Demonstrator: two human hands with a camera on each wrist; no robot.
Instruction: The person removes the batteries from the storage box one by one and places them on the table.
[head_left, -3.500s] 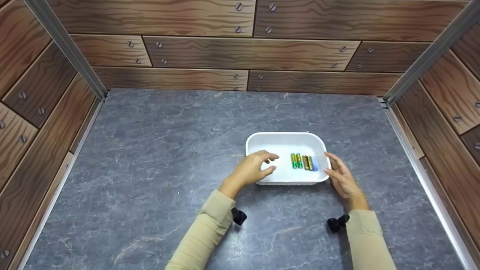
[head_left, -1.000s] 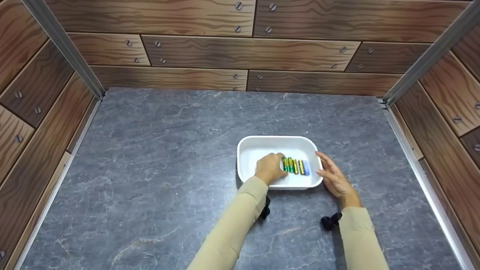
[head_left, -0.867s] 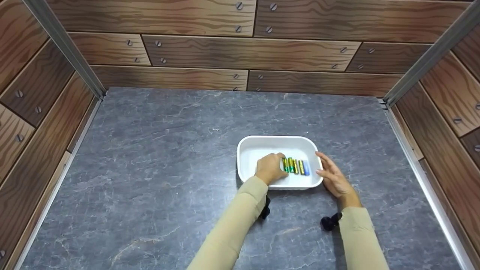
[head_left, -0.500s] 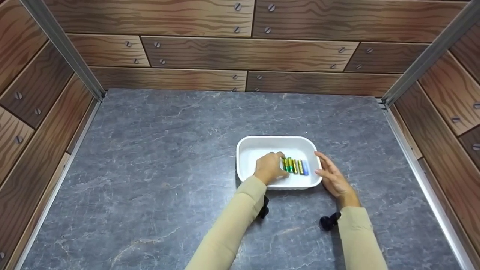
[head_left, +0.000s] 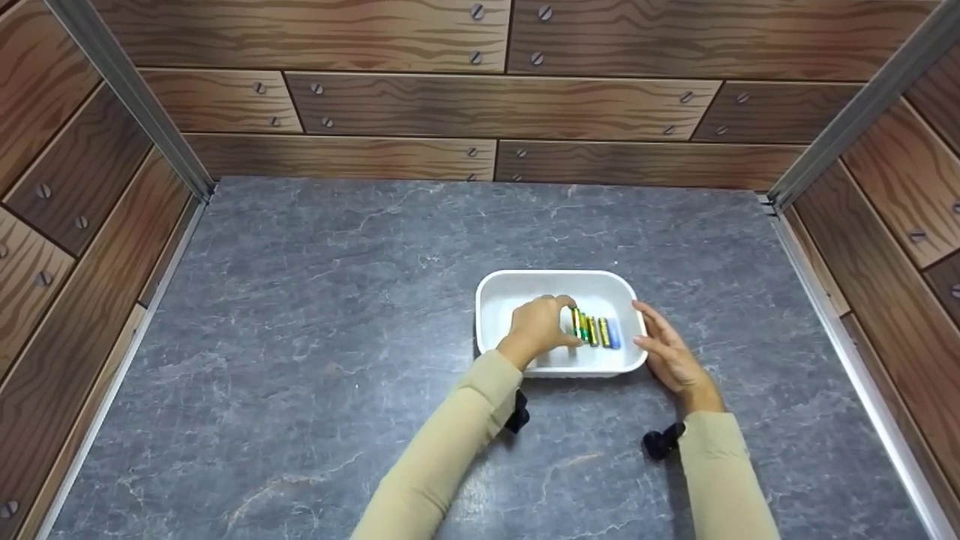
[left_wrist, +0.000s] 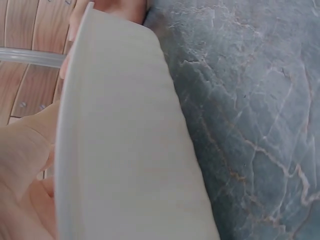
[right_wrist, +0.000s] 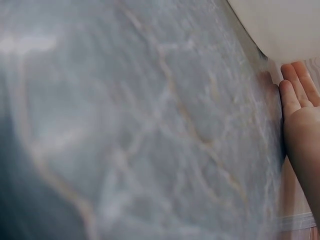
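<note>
A white plastic tub (head_left: 555, 360) with rounded corners stands on the table; its outer wall (left_wrist: 130, 125) fills the middle of the left wrist view. My left hand (head_left: 536, 326) reaches into it, finger and thumb pinching the two ends of a green-and-gold battery (head_left: 576, 322). Close beside that battery lie another green-and-gold battery (head_left: 584, 328), two gold-and-dark batteries (head_left: 604, 332) and a blue one (head_left: 614, 334), side by side in a row. My right hand (head_left: 671, 356) holds the tub's right end, with thumb and fingertip over the rim; its other fingers (right_wrist: 300, 85) show straight below the wall.
Grey marbled table (head_left: 337, 300) lies around the tub. Wood-print panels (head_left: 420, 105) wall off the back and both sides, with metal posts (head_left: 847, 112) at the back corners. Black wrist cameras (head_left: 660, 444) are strapped at both sleeves.
The tub has shifted slightly left with my right hand. My left hand has gone into it and closed on the leftmost battery, which now sits slightly higher and overlaps its neighbour.
</note>
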